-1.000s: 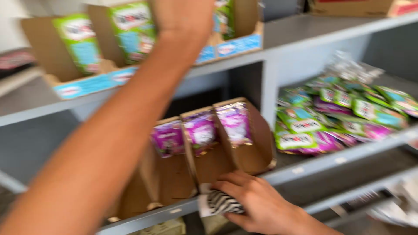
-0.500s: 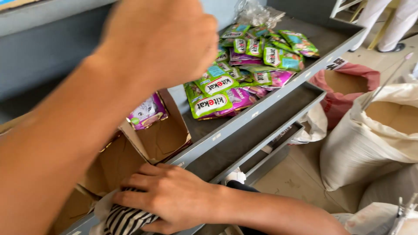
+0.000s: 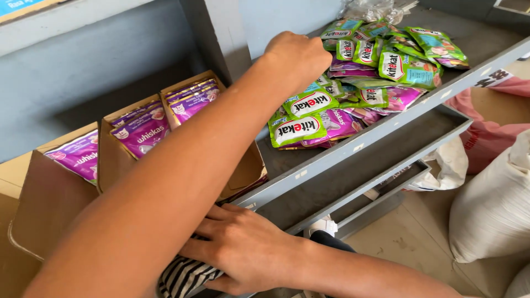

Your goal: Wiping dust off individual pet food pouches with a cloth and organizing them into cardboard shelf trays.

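Counts, as seen:

- Cardboard display boxes (image 3: 118,165) on shelf, left: three, side by side, each held purple pouches (image 3: 144,132). Pouches per box could not be counted, packed edge-on.
- Loose pouches (image 3: 353,83) on shelf (image 3: 353,148), right and far: one heap, green and purple mixed, well over a dozen; exact number not countable, overlapped.
- Clear plastic wrap (image 3: 370,8), far right: one crumpled piece.
- Sacks (image 3: 491,204) on floor, right: at least two, one white, one pinkish.
- Striped cloth (image 3: 185,276), near: one.
- Hands: two, left hand (image 3: 295,55), right hand (image 3: 245,251).
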